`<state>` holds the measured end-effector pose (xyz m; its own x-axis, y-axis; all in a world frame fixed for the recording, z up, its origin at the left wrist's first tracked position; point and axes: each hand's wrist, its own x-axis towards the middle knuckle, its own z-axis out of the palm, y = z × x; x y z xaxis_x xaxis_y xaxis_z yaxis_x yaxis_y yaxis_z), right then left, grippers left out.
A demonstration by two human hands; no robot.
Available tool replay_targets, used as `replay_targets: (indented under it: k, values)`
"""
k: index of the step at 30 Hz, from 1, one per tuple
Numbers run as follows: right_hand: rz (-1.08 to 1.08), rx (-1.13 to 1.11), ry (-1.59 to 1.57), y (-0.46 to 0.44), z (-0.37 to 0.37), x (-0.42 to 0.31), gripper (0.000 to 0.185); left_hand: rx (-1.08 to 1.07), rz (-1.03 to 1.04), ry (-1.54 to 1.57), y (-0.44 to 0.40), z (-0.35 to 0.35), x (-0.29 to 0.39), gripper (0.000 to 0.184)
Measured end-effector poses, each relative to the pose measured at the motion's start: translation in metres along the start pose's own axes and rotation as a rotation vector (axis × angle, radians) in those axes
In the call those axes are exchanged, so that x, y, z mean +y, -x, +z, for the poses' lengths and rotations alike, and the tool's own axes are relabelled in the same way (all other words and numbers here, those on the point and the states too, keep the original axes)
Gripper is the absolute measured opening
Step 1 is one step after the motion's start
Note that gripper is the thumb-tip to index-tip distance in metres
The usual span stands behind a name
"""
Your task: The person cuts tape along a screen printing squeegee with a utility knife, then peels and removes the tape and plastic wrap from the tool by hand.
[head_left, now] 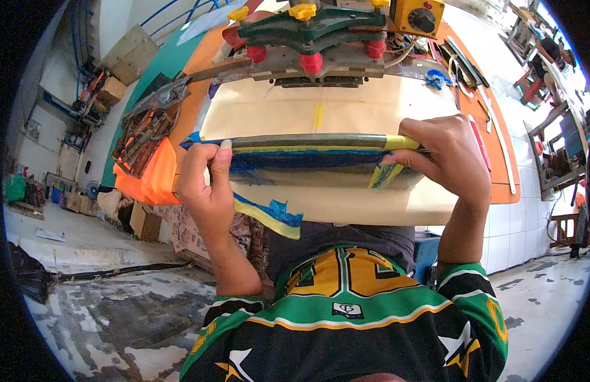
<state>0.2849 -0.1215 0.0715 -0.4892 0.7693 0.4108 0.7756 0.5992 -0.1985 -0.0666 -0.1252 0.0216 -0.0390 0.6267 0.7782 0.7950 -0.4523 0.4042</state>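
Note:
A long screen-printing frame point(308, 139) is tilted up in front of my body, its grey edge facing me. Blue ink stains run along its length, with yellow tape at the right end. My left hand point(207, 172) is closed at the left end, thumb and fingers pinched on it. At the right end my right hand point(448, 153) grips the yellow-taped corner, fingers over the top and thumb below. A loose strip of yellow tape smeared with blue point(273, 218) dangles beneath my left hand. Behind the frame lies a cream-coloured board point(263, 108) with a short yellow tape mark.
A green clamp with red and yellow knobs point(308, 32) stands at the back, beside a yellow control box point(419, 18). Stained strips point(145, 137) and orange sheeting point(152, 175) lie left. A crumpled blue scrap point(438, 79) and long strips point(495, 137) lie right.

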Motion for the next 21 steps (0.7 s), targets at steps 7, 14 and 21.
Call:
replay_targets:
  k: [7, 14, 21]
  values:
    - [-0.021, 0.018, -0.026, -0.002, 0.001, 0.003, 0.049, 0.237, -0.301, 0.565, -0.004, 0.003, -0.003, 0.018]
    - [-0.034, 0.066, -0.008, -0.008, 0.006, 0.010, 0.040, 0.394, -0.316, 1.485, 0.003, -0.068, -0.105, 0.014]
    - [-0.010, 0.030, -0.046, -0.012, 0.005, 0.013, 0.037, 0.509, -0.471, 0.970, 0.032, -0.089, -0.128, 0.031]
